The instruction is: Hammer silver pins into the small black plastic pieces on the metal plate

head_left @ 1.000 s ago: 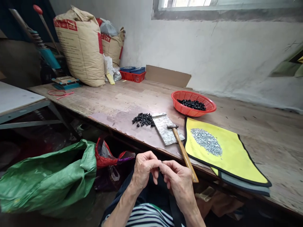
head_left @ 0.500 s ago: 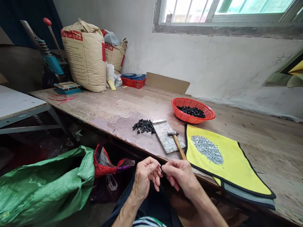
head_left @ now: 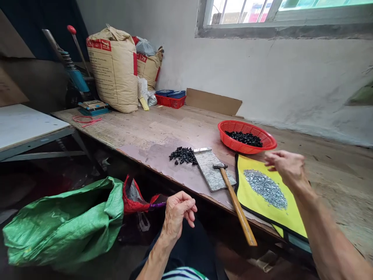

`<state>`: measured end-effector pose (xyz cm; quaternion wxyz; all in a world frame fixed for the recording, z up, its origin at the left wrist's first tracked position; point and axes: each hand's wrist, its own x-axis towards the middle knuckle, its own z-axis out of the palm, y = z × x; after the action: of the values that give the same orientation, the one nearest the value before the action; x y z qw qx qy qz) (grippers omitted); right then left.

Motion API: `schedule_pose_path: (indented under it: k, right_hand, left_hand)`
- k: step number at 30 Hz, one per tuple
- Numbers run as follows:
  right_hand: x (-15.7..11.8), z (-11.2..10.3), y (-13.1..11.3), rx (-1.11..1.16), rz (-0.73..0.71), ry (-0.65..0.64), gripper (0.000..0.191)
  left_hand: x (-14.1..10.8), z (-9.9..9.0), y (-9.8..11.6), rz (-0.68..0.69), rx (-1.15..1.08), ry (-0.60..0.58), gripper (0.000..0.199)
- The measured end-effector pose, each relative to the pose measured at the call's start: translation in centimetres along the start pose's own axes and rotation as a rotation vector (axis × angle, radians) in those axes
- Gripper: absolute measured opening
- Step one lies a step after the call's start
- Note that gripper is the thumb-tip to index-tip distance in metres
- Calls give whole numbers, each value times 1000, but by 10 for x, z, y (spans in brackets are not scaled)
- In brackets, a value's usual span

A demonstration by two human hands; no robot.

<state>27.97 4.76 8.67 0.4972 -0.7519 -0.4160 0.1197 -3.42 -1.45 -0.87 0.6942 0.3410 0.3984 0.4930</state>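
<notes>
My left hand [head_left: 180, 213] is closed in front of the table edge, thumb against the curled fingers; whatever it may hold is hidden. My right hand [head_left: 288, 166] hovers above the far side of the yellow cloth [head_left: 264, 165], fingers bent together and slightly blurred; I cannot make out anything in them. Small silvery metal bits [head_left: 265, 188] lie in a patch on that cloth. Just beyond stands a red plastic basket [head_left: 223, 138] with black pieces [head_left: 244, 139] in it. A hammer [head_left: 237, 208] rests with its head on a stone slab [head_left: 211, 171], beside a pile of small black parts [head_left: 182, 155].
The hammer's handle sticks out past the table edge. On the left, a green woven sack [head_left: 64, 225] and a red bag [head_left: 132, 198] stand below the table [head_left: 157, 128]. At the back are a large paper sack [head_left: 113, 74], a blue hand press [head_left: 77, 79] and a red tray [head_left: 170, 102].
My right hand has left my left hand, going up and right over the yellow cloth toward the basket. My left hand stays nearly in place. The view has shifted slightly.
</notes>
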Motion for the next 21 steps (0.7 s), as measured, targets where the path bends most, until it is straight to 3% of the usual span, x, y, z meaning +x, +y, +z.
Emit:
schedule_pose_path:
  k: [5,8,13,16,19,21]
  right_hand:
    - [-40,-19,69,-615,-20,-70,14]
    - [-47,-19,90,-809,-77,-129,14]
    - [-45,-15,87,-857,-103,-151,14]
    - [-44,-16,80,-883,-100,-165,15]
    - [-42,-17,75,-906,-68,-107,15]
    - [-40,-18,73,-891,-38,-51,16]
  left_hand:
    - [5,-4,3,12,32,60,22]
    - [5,1,-1,-9,66,49,21]
    - [2,9,-6,-28,193,42,18]
    - [6,6,-1,14,306,114,17]
    - [24,1,11,111,482,226,13]
    - [45,1,20,221,623,241,10]
